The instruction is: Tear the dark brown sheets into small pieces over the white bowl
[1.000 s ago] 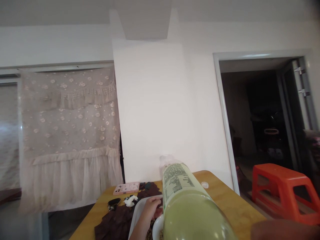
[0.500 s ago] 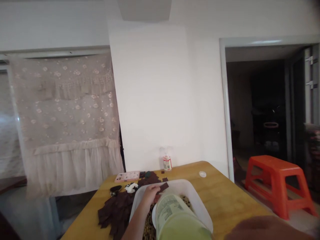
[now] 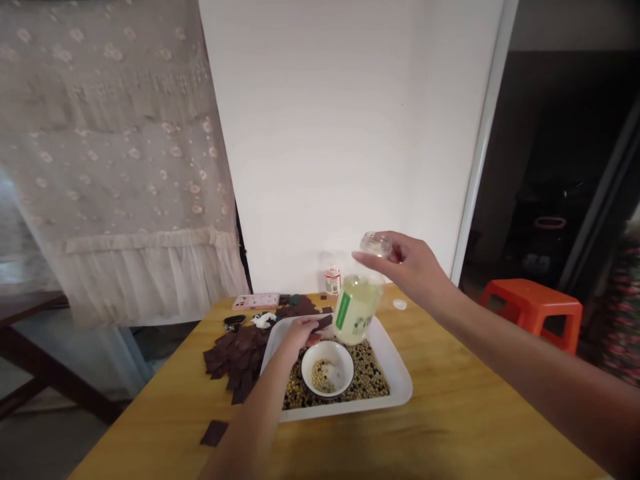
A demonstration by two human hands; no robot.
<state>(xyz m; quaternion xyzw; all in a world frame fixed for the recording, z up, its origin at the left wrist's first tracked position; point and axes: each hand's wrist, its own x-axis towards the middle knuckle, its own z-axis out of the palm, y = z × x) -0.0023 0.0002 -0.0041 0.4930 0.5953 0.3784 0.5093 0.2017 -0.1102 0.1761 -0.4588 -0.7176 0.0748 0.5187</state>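
Two hands show in the head view I'm watching. Above the white plastic tray (image 3: 396,387), the left hand (image 3: 300,335) pinches a dark brown square (image 3: 324,323); the right hand (image 3: 415,268) grips a clear plastic bottle of pale green liquid (image 3: 357,310) near its top. A round white ceramic bowl (image 3: 327,369) in the tray holds few beans; most mixed beans (image 3: 367,380) lie loose around it.
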